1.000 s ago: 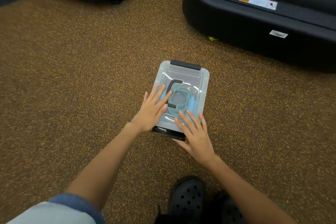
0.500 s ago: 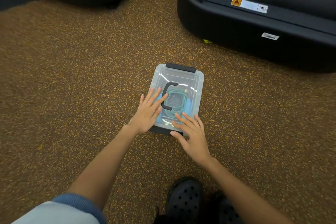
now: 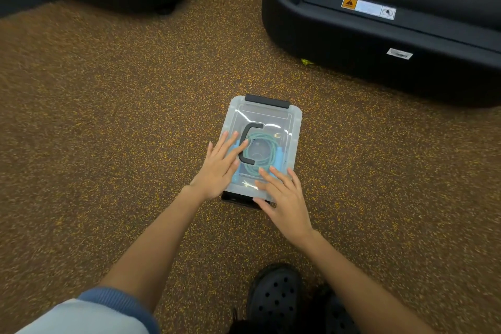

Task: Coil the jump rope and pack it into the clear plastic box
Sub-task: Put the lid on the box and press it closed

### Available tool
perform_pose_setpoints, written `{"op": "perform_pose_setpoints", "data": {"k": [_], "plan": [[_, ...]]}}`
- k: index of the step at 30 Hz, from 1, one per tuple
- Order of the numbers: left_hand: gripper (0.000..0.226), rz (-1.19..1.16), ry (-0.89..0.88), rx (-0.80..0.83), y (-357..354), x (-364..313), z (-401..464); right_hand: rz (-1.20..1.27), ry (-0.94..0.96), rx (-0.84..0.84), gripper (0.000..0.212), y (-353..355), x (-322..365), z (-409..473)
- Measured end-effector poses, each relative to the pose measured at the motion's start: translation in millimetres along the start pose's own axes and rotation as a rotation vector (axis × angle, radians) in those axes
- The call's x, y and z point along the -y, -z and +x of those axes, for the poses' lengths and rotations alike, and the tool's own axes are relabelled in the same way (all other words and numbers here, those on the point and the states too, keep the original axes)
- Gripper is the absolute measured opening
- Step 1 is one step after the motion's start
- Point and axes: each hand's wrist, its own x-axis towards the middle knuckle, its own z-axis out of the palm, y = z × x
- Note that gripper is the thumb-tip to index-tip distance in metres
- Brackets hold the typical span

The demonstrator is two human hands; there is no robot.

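Pressing one lidded box (image 3: 294, 119) holding one coiled rope (image 3: 267, 154): two flat hands (image 3: 221, 168).

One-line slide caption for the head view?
Both hands, left hand and right hand, flat on the clear box's lid, coiled jump rope inside.

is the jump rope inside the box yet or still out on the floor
Inside. The teal jump rope shows coiled through the lid of the clear box, with the left hand and right hand flat on the lid.

Glossy clear plastic box (image 3: 294, 119) with matt black handle (image 3: 246, 145) sits on rough speckled carpet (image 3: 108, 130).
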Motion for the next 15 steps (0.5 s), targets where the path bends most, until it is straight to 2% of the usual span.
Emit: {"op": "perform_pose_setpoints", "data": {"k": [2, 6, 7, 9, 15], "plan": [[0.045, 0.004, -0.001, -0.005, 0.1, 0.0, -0.2, -0.076, 0.045, 0.032, 0.046, 2.5, -2.0, -1.8], [0.046, 0.003, -0.001, -0.014, 0.5, -1.2, -0.6, -0.479, 0.161, 0.308, 0.105, -3.7, -0.4, -11.9], [0.046, 0.002, -0.002, -0.016, 0.9, -1.2, -0.9, -0.533, 0.16, 0.33, 0.115, -9.1, 0.6, -14.4], [0.046, 0.003, -0.004, -0.021, 0.3, -0.4, -1.2, -0.571, 0.144, 0.278, 0.124, -20.1, 0.4, -16.8], [0.046, 0.018, -0.014, -0.038, -1.9, 1.0, -1.1, -0.63, 0.112, 0.191, 0.128, -29.3, 0.4, -17.9]]}}
